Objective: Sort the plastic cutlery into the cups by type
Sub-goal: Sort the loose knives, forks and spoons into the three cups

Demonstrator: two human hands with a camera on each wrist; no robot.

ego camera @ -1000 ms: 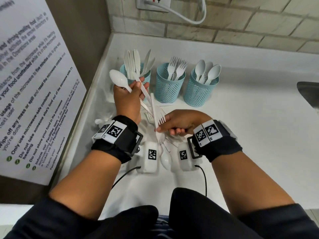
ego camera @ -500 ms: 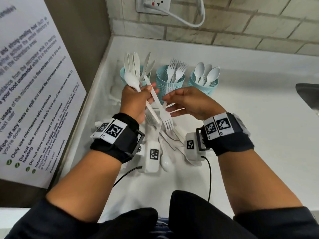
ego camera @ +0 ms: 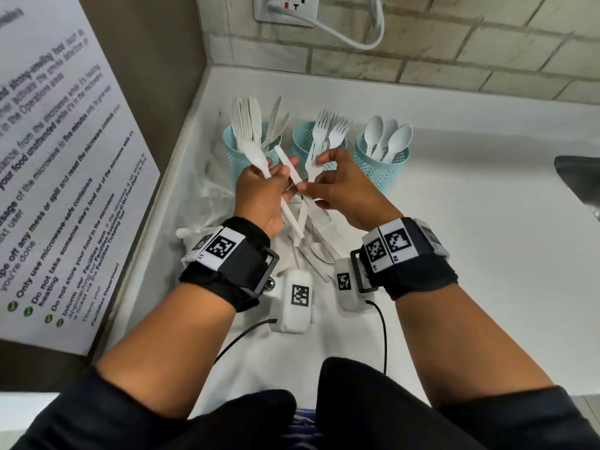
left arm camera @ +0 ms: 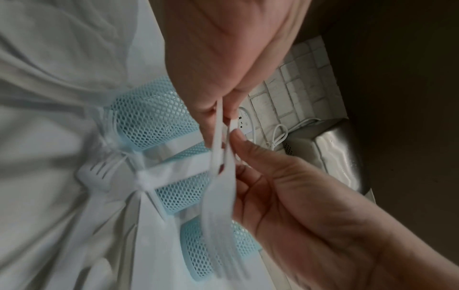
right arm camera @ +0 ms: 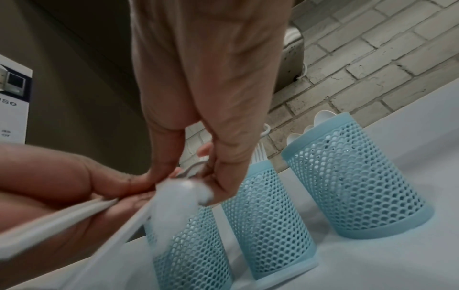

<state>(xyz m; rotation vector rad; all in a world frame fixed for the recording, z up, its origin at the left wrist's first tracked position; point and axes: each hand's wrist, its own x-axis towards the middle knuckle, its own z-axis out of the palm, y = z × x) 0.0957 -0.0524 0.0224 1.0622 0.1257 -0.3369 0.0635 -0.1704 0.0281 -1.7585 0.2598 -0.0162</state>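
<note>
Three teal mesh cups stand in a row: the knife cup [ego camera: 242, 151], the fork cup [ego camera: 300, 141] and the spoon cup [ego camera: 380, 164]. My left hand [ego camera: 276, 170] grips a white spoon [ego camera: 255, 152], bowl up, together with a second white handle [ego camera: 289, 167] that crosses it. My right hand [ego camera: 311, 183] pinches a white fork [ego camera: 312, 162], tines up, just in front of the fork cup and touching the left hand's pieces. In the wrist views the fork [left arm camera: 218, 206] and the held cutlery [right arm camera: 178, 196] are blurred.
A pile of loose white cutlery [ego camera: 319, 245] lies on a crumpled white cloth [ego camera: 207, 203] under the hands. A notice board [ego camera: 48, 190] stands at the left, and a brick wall with socket and cable [ego camera: 344, 34] at the back. A metal sink edge [ego camera: 581, 177] is at the right.
My right hand has lifted the fork off the pile and turned it tines up. Both hands have moved up and forward, closer to the cups.
</note>
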